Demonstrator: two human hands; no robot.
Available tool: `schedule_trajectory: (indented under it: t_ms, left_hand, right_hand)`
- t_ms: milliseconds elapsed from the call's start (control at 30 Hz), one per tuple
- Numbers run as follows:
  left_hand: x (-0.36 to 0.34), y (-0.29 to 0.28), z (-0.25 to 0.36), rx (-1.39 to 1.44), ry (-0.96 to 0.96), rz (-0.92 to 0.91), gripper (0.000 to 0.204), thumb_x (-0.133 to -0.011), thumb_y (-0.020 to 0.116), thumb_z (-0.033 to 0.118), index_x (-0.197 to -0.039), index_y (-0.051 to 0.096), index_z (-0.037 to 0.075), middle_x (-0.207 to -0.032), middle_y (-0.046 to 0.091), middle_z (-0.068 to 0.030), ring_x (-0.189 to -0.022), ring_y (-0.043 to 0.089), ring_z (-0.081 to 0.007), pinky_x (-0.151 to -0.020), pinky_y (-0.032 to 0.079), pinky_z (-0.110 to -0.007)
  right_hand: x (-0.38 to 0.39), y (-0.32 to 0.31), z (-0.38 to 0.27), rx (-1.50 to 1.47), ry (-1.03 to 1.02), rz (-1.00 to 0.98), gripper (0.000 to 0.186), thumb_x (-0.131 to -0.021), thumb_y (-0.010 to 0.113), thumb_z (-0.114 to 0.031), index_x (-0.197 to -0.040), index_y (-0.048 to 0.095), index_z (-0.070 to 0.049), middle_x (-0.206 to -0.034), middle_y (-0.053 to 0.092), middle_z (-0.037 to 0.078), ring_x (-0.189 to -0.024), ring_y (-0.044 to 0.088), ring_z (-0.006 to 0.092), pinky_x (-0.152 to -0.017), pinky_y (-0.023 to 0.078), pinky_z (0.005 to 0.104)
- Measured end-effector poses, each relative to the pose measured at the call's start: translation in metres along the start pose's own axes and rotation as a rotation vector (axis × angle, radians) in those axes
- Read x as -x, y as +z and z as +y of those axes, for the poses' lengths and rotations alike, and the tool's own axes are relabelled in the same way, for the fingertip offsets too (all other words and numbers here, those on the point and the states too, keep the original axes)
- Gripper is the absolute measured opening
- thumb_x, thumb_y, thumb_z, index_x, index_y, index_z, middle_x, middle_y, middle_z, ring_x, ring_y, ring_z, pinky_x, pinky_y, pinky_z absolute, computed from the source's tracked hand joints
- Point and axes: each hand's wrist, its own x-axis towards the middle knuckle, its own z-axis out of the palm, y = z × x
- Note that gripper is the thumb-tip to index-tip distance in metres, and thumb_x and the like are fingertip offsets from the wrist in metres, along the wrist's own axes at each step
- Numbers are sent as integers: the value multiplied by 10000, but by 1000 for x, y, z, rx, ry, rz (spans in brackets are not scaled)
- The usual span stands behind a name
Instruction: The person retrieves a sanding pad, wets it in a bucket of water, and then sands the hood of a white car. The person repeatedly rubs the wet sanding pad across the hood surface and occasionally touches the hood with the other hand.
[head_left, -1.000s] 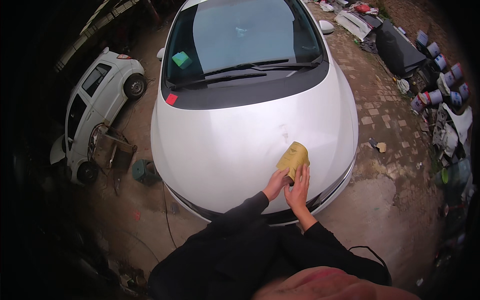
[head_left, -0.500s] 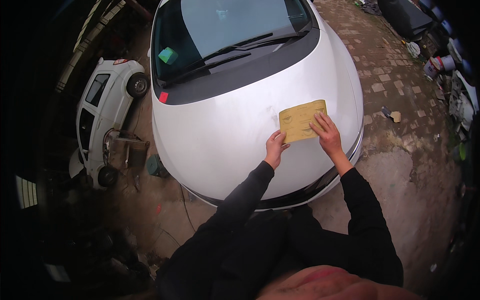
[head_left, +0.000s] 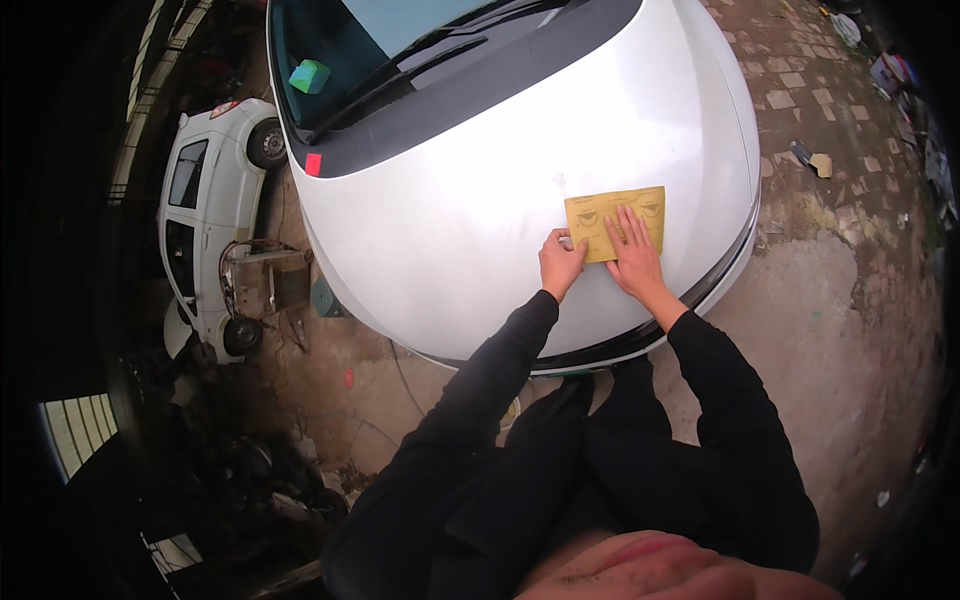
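A yellow-tan sandpaper sheet (head_left: 590, 205) with dark print on its back lies against the white car hood (head_left: 440, 240), near its front. My left hand (head_left: 563, 266) pinches the sheet's lower left edge between thumb and fingers. Stretched out flat over the right part of the sheet, my right hand (head_left: 634, 255) presses on it with the fingers pointing up the hood. A faint smudge (head_left: 559, 180) shows on the paint just beyond the sheet's upper left corner. The sheet's underside is hidden.
A small red square (head_left: 313, 164) sits by the base of the windshield, near the wipers (head_left: 400, 75). To the left stand another white car (head_left: 205, 230) and a metal-framed box (head_left: 270, 280). A cable (head_left: 405, 375) crosses the floor. Buckets and scrap (head_left: 895, 75) line the far right.
The sheet has gone from raised and tilted to flatter on the hood. My right hand has shifted from its right edge to lie across it. The view has swung a little.
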Motion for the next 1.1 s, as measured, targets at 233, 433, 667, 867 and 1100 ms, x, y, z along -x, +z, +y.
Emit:
schedule_trajectory:
  t_ms: [233,433,667,867,1100]
  left_hand:
    - [-19,-54,0,-490,217,31,351,-1004,685,365,-1166,767,65,-874,818,-107,-840,786,-328,-800,608,-435]
    - [-111,-157,14,-456,612,286,391,-1055,592,175,-1414,612,21,-1426,591,-201,-1350,507,-389,-1143,429,-492]
    - [-244,-230,35,-716,625,360,593,-1100,541,325,-1639,449,95,-1728,338,-234,-1634,256,-418,-1328,223,-542]
    - [-330,-248,41,-755,588,425,628,-1128,460,422,-1681,409,128,-1774,299,-214,-1675,195,-380,-1365,109,-526]
    - [-355,-254,26,-790,586,457,615,-1116,493,373,-1688,408,164,-1792,289,-160,-1682,200,-329,-1369,118,-501]
  right_hand:
    - [-12,34,-18,-47,65,-22,867,-866,652,-83,-1688,378,-48,-1774,303,183,-1661,244,362,-1348,228,533]
    - [-15,68,-18,4,209,19,797,-952,571,-111,-1705,325,-34,-1801,269,150,-1676,217,323,-1363,197,508]
    - [-42,74,-16,25,359,123,824,-1039,577,-192,-1753,190,-48,-1833,176,142,-1700,131,317,-1372,124,506]
    - [-87,59,17,89,404,229,752,-1121,513,-282,-1759,174,-71,-1838,155,121,-1703,105,305,-1375,109,505]
    - [-170,12,84,79,528,249,683,-1162,324,-438,-1752,246,-102,-1829,211,84,-1702,119,263,-1378,102,487]
